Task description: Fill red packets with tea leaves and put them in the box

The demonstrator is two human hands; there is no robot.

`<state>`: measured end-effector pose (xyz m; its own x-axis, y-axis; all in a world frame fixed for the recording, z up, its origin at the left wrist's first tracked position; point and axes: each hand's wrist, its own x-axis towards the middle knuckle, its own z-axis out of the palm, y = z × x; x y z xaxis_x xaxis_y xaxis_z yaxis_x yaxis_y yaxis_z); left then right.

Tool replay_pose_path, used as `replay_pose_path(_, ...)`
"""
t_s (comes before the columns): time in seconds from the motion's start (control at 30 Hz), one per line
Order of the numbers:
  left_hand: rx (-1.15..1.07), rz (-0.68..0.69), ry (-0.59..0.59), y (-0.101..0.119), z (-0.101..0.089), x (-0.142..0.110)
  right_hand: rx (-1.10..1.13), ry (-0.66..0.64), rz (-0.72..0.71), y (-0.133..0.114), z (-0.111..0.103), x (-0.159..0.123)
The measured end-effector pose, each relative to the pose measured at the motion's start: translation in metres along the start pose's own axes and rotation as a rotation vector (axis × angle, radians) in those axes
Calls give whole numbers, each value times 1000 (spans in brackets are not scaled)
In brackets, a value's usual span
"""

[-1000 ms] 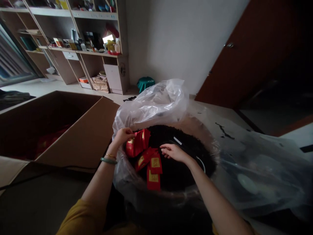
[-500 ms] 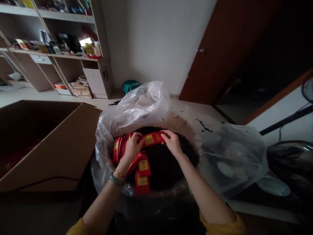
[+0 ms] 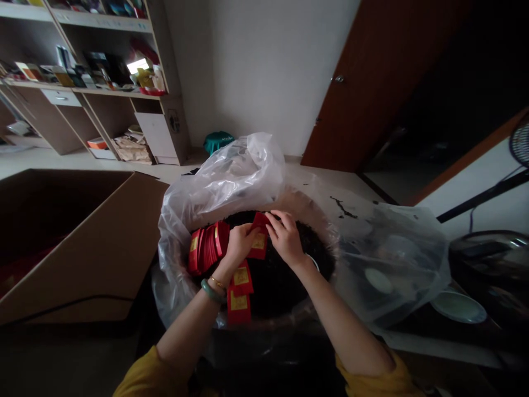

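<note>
My left hand (image 3: pixel 239 242) is closed on a small red packet (image 3: pixel 259 246) with a yellow label, held upright over dark loose material (image 3: pixel 281 292). At the packet's upper end, the fingers of my right hand (image 3: pixel 285 240) are bent and pinch its edge; the fingertips are partly hidden. Left of my left hand, a row of red packets (image 3: pixel 206 248) stands packed together on the dark material. Two more packets lie flat below, the nearer one (image 3: pixel 238 307) partly under the other (image 3: pixel 241 278). Beside my right wrist, a white curved rim (image 3: pixel 314 262) shows.
Clear plastic sheeting (image 3: pixel 231 176) lines the round container and spreads out to the right. A large open cardboard box (image 3: pixel 103 237) stands at left, with red contents. Shelves (image 3: pixel 103 94), a green bundle (image 3: pixel 217 141), a brown door (image 3: pixel 347 110) and a fan (image 3: pixel 519 143) are farther off.
The long red packet that stretched between my hands now looks shorter, its top bent over. My hands have come closer together, the left moving right and away from the packet row.
</note>
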<state>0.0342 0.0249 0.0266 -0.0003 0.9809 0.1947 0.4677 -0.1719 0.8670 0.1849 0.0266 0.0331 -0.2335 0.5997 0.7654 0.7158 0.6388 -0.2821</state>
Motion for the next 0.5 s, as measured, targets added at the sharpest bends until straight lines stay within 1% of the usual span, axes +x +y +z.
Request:
replay_pose_path(0.1,77,7,-3,2,-3,-2,-63,-37,-84,-5,-5,2)
replay_pose_path(0.17,173,63,-19,4,-5,-4,-91,-106,-107,-6,-8,4)
replay_pose_path(0.23,242,128,-58,5,-6,-6,-95,-162,-92,-5,-9,4)
replay_pose_path(0.3,238,163,-76,4,-8,-8,-59,-174,-47,-3,-9,5)
replay_pose_path(0.37,174,162,-43,0,-9,-9,-5,-164,21,-2,-9,5)
replay_pose_path(0.43,114,151,5,-8,-11,-9,52,-172,119,-1,-8,5)
replay_pose_path(0.5,105,144,31,-15,-13,-9,154,-231,238,2,-7,5)
